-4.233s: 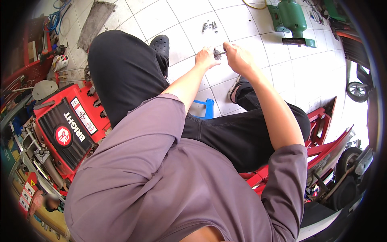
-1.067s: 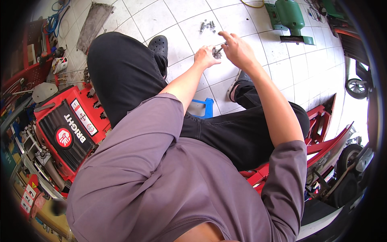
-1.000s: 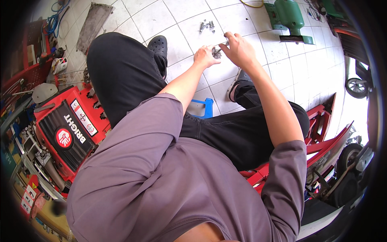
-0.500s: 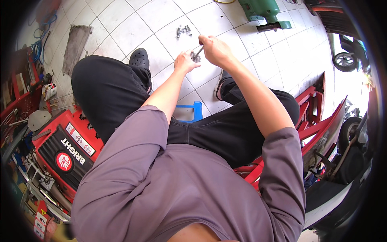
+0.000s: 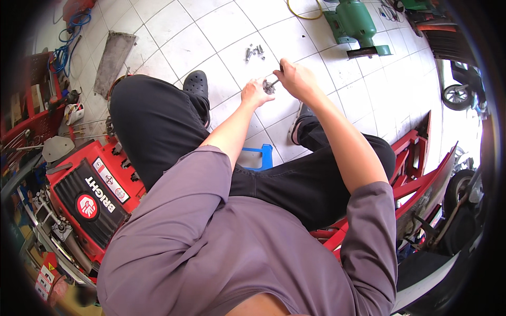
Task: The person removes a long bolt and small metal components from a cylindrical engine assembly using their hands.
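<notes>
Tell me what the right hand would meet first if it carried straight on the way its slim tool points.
The right hand aims its slim tool leftward at the small round metal part pinched in the left hand, so that part comes first, seemingly already touched. The loose bolts on the tiles lie off that line.

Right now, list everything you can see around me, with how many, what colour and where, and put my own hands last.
small metal part: one, grey, held between both hands
loose bolts: a few, grey, on the white tiled floor beyond the hands
bench grinder: one, green, top right
engine machine: one, red and black, lower left
metal tray: one, grey, upper left
low stool: one, blue, under the legs
red frame: one, right
wheel: one, black, far right
left hand: holds the part
right hand: holds a thin tool against the part
</notes>
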`<state>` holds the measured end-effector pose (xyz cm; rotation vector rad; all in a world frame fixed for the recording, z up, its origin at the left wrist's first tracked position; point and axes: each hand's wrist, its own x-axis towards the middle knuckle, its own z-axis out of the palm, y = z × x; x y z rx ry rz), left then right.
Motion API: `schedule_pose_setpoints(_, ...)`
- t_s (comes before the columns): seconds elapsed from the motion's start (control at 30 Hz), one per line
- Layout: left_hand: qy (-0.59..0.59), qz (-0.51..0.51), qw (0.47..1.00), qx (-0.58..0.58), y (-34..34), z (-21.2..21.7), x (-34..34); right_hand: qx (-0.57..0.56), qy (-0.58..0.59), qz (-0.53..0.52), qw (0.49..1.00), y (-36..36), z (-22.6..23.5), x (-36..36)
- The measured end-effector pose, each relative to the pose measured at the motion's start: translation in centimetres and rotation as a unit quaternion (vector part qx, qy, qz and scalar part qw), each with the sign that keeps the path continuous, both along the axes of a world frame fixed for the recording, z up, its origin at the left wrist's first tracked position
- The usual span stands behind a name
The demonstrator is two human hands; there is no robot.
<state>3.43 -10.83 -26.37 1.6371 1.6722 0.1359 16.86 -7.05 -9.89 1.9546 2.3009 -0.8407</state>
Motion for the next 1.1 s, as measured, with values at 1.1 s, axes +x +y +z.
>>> schedule_pose_setpoints(1.1,-0.011,0.022,1.0,0.001,0.3,0.5,-0.1,0.043,0.049,0.023,0.998,0.0,0.1,0.3)
